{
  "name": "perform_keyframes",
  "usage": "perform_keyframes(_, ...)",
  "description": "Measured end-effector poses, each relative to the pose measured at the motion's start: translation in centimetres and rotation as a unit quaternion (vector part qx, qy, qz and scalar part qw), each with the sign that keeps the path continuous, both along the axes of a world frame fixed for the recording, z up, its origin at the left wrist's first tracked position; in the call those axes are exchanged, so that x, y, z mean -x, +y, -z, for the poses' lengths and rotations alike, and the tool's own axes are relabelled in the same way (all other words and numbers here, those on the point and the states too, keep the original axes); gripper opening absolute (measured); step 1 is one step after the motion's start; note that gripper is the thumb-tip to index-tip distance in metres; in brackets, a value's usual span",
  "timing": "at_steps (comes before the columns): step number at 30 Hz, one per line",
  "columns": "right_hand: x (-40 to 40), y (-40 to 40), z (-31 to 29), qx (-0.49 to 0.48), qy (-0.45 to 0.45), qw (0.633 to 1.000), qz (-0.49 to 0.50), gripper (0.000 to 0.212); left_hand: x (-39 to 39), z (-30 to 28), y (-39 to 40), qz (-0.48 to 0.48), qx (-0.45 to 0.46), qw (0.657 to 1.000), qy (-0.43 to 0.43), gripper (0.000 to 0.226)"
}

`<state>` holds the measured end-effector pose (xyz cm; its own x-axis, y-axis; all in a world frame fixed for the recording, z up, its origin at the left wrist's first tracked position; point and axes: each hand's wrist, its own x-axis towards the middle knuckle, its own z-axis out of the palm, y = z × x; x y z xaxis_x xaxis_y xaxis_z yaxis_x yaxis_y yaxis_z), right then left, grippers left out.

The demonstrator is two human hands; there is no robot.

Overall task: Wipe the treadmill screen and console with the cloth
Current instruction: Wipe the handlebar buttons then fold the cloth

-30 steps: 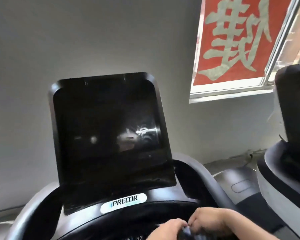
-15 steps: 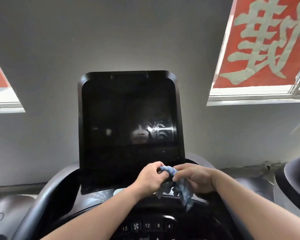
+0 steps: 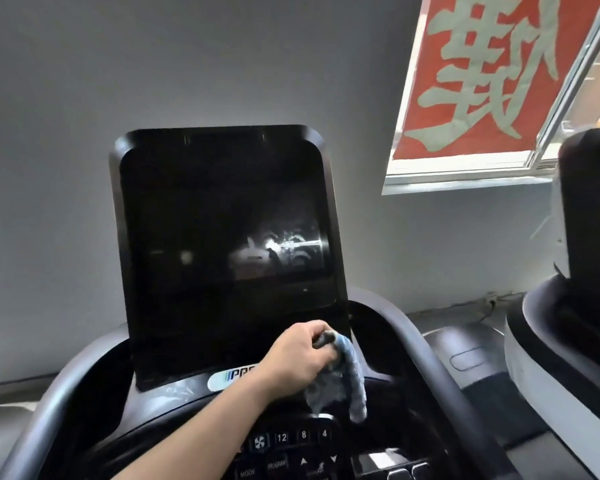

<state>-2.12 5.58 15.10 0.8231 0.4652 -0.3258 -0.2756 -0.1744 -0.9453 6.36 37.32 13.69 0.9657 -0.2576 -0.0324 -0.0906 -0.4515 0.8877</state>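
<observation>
The left hand (image 3: 300, 355), forearm extended up from lower left, grips the blue cloth (image 3: 347, 379) in curled fingers at the lower right corner of the dark screen (image 3: 222, 244). The cloth hangs down over the console (image 3: 291, 441). The right hand is out of view.

Cloth (image 3: 350, 375) before screen's (image 3: 222, 237) lower-right corner
</observation>
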Motion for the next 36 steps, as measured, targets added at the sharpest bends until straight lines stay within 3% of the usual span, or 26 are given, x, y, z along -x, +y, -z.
perform_keyframes(2, 2.4, 3.4, 2.7, 0.038, -0.069, 0.991, 0.107, 0.015, 0.2, -0.1, -0.1, -0.003, 0.016, 1.0, 0.016, 0.019)
perform_keyframes(3, 2.6, 5.3, 3.2, 0.083, -0.137, 0.975, 0.152, 0.012, 0.2, -0.3, -0.3, -0.005, 0.014, 1.0, 0.021, 0.028)
perform_keyframes(5, 0.2, 9.2, 2.5, 0.139, -0.25, 0.945, 0.161, 0.023, 0.0, -1.1, -0.7, -0.004, 0.006, 0.999, 0.034, 0.036)
perform_keyframes(8, -4.5, 12.4, 1.5, 0.14, -0.31, 0.927, 0.16, 0.01, -0.2, -2.2, -1.2, -0.004, 0.021, 0.998, 0.059, 0.039)
perform_keyframes(10, -6.7, 12.2, 1.7, 0.15, -0.311, 0.92, 0.184, 0.017, -0.6, -2.7, -1.0, -0.004, 0.054, 0.996, 0.074, 0.041)
perform_keyframes(13, -8.1, 11.9, 1.7, 0.139, -0.27, 0.933, 0.195, 0.018, -1.1, -2.9, -0.8, 0.005, 0.166, 0.975, 0.146, 0.014)
perform_keyframes(15, -8.7, 12.1, 1.8, 0.131, -0.247, 0.94, 0.195, 0.024, -1.5, -3.1, -0.8, 0.025, 0.213, 0.961, 0.177, 0.029)
perform_keyframes(17, -9.0, 12.2, 1.7, 0.133, -0.25, 0.939, 0.194, 0.025, -1.6, -3.4, -1.1, 0.035, 0.211, 0.962, 0.17, 0.04)
perform_keyframes(19, -9.4, 11.9, 1.1, 0.117, -0.238, 0.945, 0.19, 0.02, -2.0, -3.5, -1.3, 0.025, 0.18, 0.974, 0.135, 0.029)
perform_keyframes(21, -9.9, 11.2, 0.3, 0.043, -0.192, 0.962, 0.191, 0.016, -2.5, -3.6, -1.3, 0.009, 0.154, 0.984, 0.091, 0.013)
perform_keyframes(23, -10.1, 10.7, -0.6, -0.03, -0.15, 0.968, 0.198, 0.018, -3.1, -4.0, -1.3, 0.002, 0.148, 0.987, 0.065, 0.016)
perform_keyframes(27, -10.0, 10.6, -2.0, -0.115, -0.09, 0.968, 0.205, 0.015, -3.4, -4.9, -2.4, 0.02, 0.268, 0.955, 0.122, 0.015)
perform_keyframes(32, -10.3, 10.1, -2.4, -0.114, -0.081, 0.972, 0.19, 0.03, -4.1, -5.1, -3.1, -0.014, 0.313, 0.937, 0.156, 0.018)
perform_keyframes(36, -10.2, 10.1, -2.0, -0.111, -0.079, 0.971, 0.196, 0.025, -4.8, -5.3, -4.2, -0.085, 0.278, 0.953, 0.087, 0.014)
